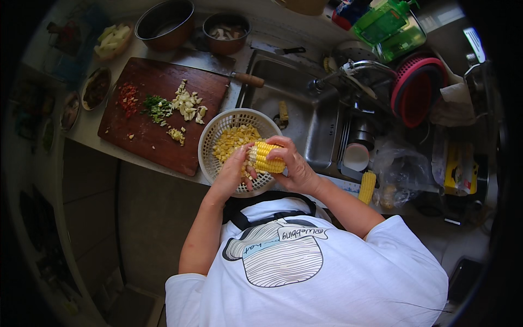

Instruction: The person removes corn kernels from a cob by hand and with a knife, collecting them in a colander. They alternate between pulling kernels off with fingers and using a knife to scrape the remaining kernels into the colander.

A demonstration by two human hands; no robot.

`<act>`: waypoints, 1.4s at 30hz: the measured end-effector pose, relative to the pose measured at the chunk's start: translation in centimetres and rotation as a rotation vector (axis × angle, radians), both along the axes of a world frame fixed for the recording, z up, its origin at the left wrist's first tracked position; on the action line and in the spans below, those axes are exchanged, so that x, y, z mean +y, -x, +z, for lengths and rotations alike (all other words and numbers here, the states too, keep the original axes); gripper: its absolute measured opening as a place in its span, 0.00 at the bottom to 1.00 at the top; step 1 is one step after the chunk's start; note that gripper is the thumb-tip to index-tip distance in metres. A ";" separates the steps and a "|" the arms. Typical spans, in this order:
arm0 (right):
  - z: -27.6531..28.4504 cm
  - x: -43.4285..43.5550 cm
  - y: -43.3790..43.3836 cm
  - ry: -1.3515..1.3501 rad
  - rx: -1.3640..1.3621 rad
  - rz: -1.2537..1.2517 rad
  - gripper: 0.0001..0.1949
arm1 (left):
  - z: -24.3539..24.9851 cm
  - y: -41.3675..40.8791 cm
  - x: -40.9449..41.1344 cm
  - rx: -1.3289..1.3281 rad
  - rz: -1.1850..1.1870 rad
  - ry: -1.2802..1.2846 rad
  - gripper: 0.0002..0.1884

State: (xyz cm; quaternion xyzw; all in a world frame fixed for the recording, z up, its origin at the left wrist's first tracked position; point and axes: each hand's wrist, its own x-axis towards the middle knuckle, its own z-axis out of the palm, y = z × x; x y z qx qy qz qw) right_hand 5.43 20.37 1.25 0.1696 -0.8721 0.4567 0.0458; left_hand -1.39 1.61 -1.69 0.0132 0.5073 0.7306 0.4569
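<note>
My right hand [296,167] grips a yellow ear of corn [269,157] above a pale plastic colander [205,157]. At the ear's left end, where some kernels are off, my left hand [233,169] has its thumb against the cob and its fingers underneath, with loose kernels beside them. Corn kernels [235,141] lie in the colander, which stands at the counter's front edge, partly over the sink's corner. Another ear of corn [367,187] rests right of my right forearm, near a clear plastic bag [402,175].
Left is a wooden cutting board [163,141] with chopped red, green and pale pieces. A cleaver [249,79] lies behind it, its handle reaching over the steel sink [302,102]. Pots [165,26] stand behind. A faucet [327,79] and pink basket [423,92] are right.
</note>
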 end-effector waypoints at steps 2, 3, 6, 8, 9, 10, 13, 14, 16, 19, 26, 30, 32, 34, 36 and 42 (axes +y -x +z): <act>-0.1 0.0 0.1 0.005 -0.005 0.033 0.37 | 0.1 0.2 -0.1 0.030 -0.084 0.037 0.24; -0.3 -0.2 0.1 0.019 -0.006 0.041 0.38 | 0.2 0.4 -0.2 0.057 -0.153 0.066 0.24; 0.8 -0.9 -0.1 0.088 -0.190 -0.120 0.42 | -0.8 -0.6 0.5 0.306 -0.079 0.110 0.25; 0.7 -1.0 0.0 0.225 -0.427 -0.235 0.48 | -1.4 -1.6 1.0 0.480 0.028 0.128 0.25; 0.6 -0.9 0.2 0.152 -0.411 -0.210 0.46 | -1.3 -1.8 1.1 0.544 0.065 0.139 0.25; 0.6 -0.8 0.3 0.080 -0.395 -0.185 0.44 | -1.1 -1.9 1.3 0.608 0.102 0.150 0.25; 0.3 -1.1 0.0 0.072 -0.348 -0.221 0.39 | 0.1 -1.9 1.4 0.719 0.095 0.243 0.24; 0.2 -1.4 -0.1 0.104 -0.332 -0.251 0.37 | -0.1 -2.0 1.4 0.691 0.117 0.227 0.23; 0.6 -2.0 -0.3 0.097 -0.309 -0.280 0.37 | -0.7 -2.0 1.7 0.637 0.161 0.193 0.22; 0.5 -2.5 -0.4 0.107 -0.268 -0.291 0.37 | -0.6 -2.0 1.6 0.590 0.213 0.143 0.20; 1.0 -2.6 -0.4 0.241 -0.389 -0.314 0.36 | 0.0 -1.1 0.7 0.585 0.152 0.157 0.23; 0.4 -2.1 -0.1 0.026 -0.192 -0.283 0.35 | -0.9 -0.9 1.1 0.496 0.078 0.150 0.28; 0.2 -2.5 -0.1 -0.025 -0.134 -0.292 0.35 | -1.3 -1.1 1.5 0.583 0.041 0.251 0.29; -0.1 -2.8 -0.2 -0.027 -0.131 -0.306 0.34 | -2.8 -1.4 1.8 0.606 0.098 0.285 0.28; -0.2 -2.8 -0.3 -0.020 -0.144 -0.308 0.34 | -2.8 -1.4 1.7 0.597 0.114 0.289 0.27; 0.0 -2.5 -0.4 0.002 -0.116 -0.246 0.33 | -2.4 -1.3 1.4 0.535 0.154 0.193 0.25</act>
